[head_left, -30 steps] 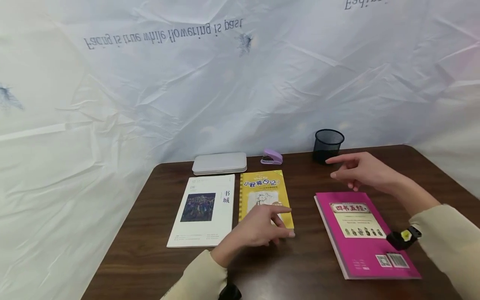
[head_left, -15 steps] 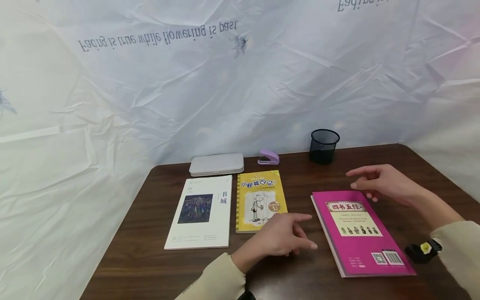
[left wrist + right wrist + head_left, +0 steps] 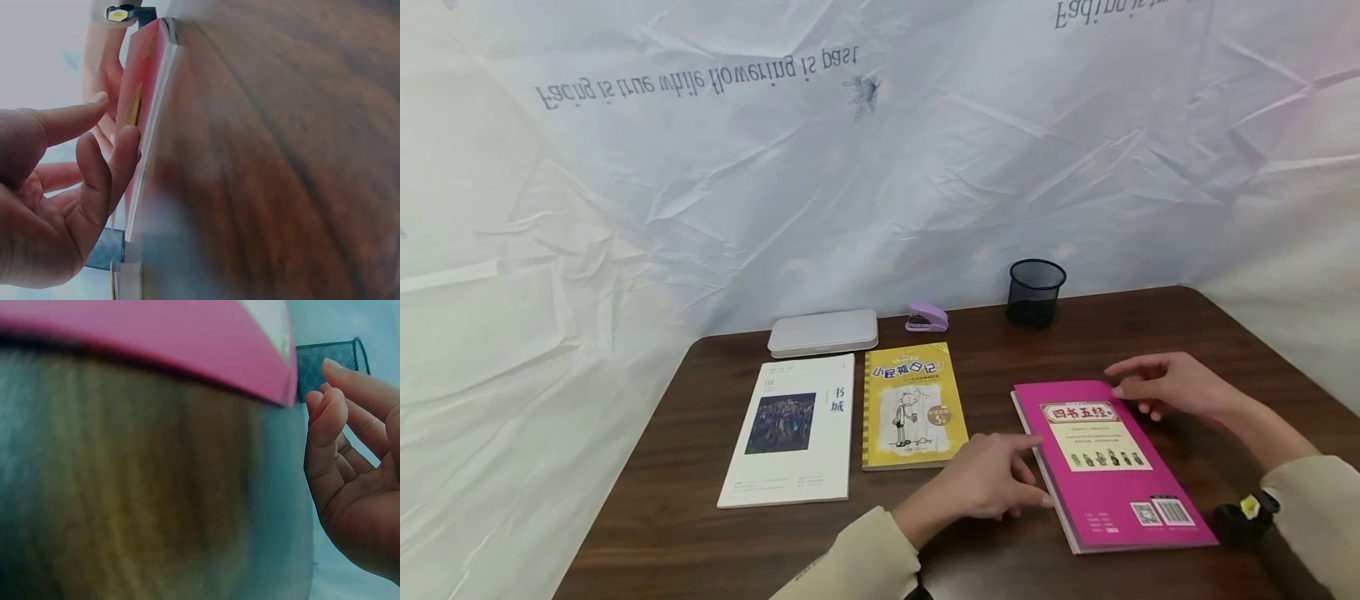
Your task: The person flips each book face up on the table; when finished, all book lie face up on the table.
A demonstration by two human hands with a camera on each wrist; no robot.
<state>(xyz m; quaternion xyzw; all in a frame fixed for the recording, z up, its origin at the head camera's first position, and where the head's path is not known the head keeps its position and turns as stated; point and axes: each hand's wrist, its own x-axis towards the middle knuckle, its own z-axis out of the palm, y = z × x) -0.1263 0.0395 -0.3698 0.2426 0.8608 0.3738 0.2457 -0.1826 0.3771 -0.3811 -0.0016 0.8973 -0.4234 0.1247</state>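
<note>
A pink book [image 3: 1112,492] lies flat on the right side of the dark wooden table [image 3: 970,550]. At its left edge is my left hand [image 3: 988,479], index finger and thumb reaching toward that side; whether they touch it is hard to tell. My right hand [image 3: 1183,387] hovers by the upper right corner, fingers loosely bent, nothing held. In the left wrist view, the fingers of the left hand [image 3: 69,181] are spread beside the book's page edges [image 3: 153,112]. The right wrist view has the right hand [image 3: 356,456] just past a corner of the pink cover [image 3: 156,337].
Left of the pink book lie a yellow book [image 3: 913,408] and a white book [image 3: 790,429]. Behind them are a white flat case [image 3: 822,333], a purple stapler [image 3: 927,317] and a black mesh pen holder [image 3: 1035,296]. A white printed sheet [image 3: 850,183] hangs behind the table.
My left hand has moved right, from over the yellow book to the pink book's left edge. My right hand has shifted right and lowered toward the pink book's upper right corner.
</note>
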